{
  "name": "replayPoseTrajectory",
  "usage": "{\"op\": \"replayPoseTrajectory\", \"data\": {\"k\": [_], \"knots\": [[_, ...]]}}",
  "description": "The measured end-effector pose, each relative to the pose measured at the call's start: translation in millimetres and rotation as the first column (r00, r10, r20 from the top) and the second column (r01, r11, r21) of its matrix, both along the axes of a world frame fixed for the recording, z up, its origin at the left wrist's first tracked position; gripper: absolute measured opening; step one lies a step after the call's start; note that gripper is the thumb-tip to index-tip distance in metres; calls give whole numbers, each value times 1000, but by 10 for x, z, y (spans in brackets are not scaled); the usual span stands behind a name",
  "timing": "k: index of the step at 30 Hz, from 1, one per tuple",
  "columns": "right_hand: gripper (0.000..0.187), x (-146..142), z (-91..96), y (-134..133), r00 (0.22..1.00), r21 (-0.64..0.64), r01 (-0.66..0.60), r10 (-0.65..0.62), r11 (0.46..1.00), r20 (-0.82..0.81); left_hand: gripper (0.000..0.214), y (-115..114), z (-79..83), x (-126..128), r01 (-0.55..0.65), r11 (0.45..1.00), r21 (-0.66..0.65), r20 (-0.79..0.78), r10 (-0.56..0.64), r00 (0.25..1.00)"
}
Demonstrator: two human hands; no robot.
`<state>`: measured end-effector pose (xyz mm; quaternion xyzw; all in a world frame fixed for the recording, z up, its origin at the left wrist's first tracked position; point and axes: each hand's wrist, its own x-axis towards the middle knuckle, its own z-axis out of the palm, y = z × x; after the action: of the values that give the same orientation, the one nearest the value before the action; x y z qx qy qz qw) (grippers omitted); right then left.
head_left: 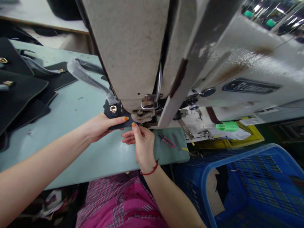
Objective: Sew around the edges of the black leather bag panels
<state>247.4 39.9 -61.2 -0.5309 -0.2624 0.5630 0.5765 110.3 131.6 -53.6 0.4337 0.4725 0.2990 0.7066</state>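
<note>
**A:** What sits closest to the wearer?

**B:** A pink cloth (123, 205) over the lap, then the desk (78, 152) edge. Both forearms reach over it, the right one with a red cord (152, 171) at the wrist.

**A:** And the hands?

**B:** Both are closed on one piece (117, 117). The left hand (101, 127) grips its left part, thumb laid across the top. The right hand (140, 142) has its fingers curled, with one tip pinched at the piece's right end. How the fingers sit underneath cannot be told.

**A:** Where does the piece lie from them?

**B:** Just ahead of both, above the desk, right in front of the foot (148, 103) of the machine (133, 47). Its long axis runs left to right. The right hand is nearer the foot and the left hand is nearer the clasp (113, 109).

**A:** How does it look?

**B:** Small, flat, black and matt like leather, with a gold clasp at its far left corner. From there a strap (87, 77) wrapped in clear film arcs up and left, away from the machine.

**A:** Anything else around?

**B:** Snips (166, 140) with red handles lie on the desk just right of the right hand. A blue basket (249, 183) stands low to the right, and past it a green spool (226, 126) sits by a yellow tray (254, 136). Far left, a stack (21, 95) of black panels with gold fittings covers that end of the desk
</note>
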Motion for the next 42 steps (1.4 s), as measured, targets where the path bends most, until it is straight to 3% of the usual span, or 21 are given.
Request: {"op": "replayPoseTrajectory", "data": {"k": [9,17,27,35,42], "knots": [[41,-194,-42,74,995,-3,57,-57,998,-86,32,43,-97,-34,-82,997,7,32,82,996],[43,-196,-47,98,995,-37,61,-64,997,-76,38,-173,64,104,-256,966,-42,92,259,961],[42,-65,51,26,994,-51,81,-84,995,-64,33,-727,92,475,-568,818,-86,212,572,792],[48,293,121,-12,994,-9,-66,67,998,88,26,-1141,42,1065,-817,566,-110,233,814,533],[54,552,142,33,938,51,-203,179,978,296,29,-1259,-16,1347,-801,573,-171,208,816,539]]}}
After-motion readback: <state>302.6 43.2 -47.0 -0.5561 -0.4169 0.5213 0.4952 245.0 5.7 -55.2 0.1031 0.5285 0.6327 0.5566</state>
